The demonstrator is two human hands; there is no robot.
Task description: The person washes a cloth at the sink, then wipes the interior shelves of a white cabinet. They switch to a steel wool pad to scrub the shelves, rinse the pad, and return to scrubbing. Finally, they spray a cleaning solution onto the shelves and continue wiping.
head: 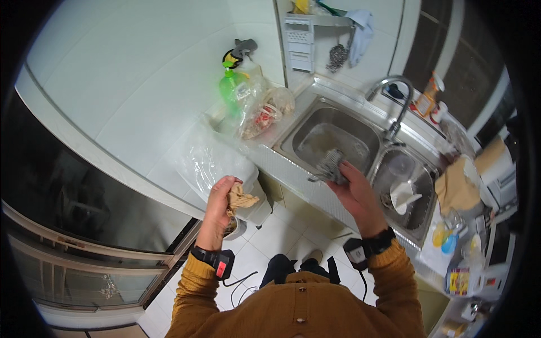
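Note:
My left hand (220, 196) grips a crumpled tan paper or cloth piece (240, 199), in front of a white bin covered by clear plastic (215, 156). My right hand (353, 186) holds a bunched gray cloth (331, 165) over the front edge of a steel sink basin (323, 112), which contains cloudy, sudsy water. To the right, a second basin (429, 203) holds white dishware (403, 196) and a clear round container (400, 164). A curved metal faucet (408, 101) rises behind the basins.
A green pump bottle (229, 86) and plastic bags (266, 116) stand left of the sink. Brown paper (458, 186) and plastic items lie on the right counter. An orange spray bottle (427, 97) stands behind. A small bin (235, 229) and cables (243, 283) are on the floor.

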